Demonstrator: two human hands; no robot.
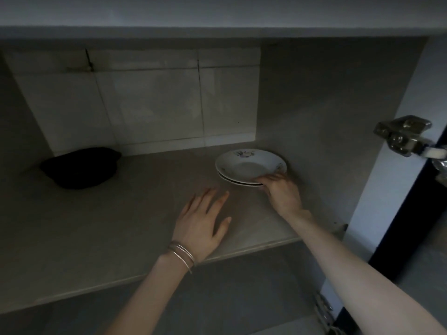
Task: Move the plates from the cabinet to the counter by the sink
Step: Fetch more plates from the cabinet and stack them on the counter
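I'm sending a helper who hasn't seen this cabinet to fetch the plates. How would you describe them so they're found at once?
Look on the cabinet shelf, at its back right corner by the side wall. There sit the plates, white, stacked, the right hand gripping their near edge. Unlike the dark bowl at back left, they are pale with small floral marks on the rim.

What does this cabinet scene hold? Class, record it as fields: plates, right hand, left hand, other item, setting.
plates: two white plates stacked at the right of the shelf
right hand: right hand grips the stack's near edge
left hand: left hand open, flat above the shelf, touching no plate
other item: dark bowl at the left rear
setting: dim open cabinet, hinge at right
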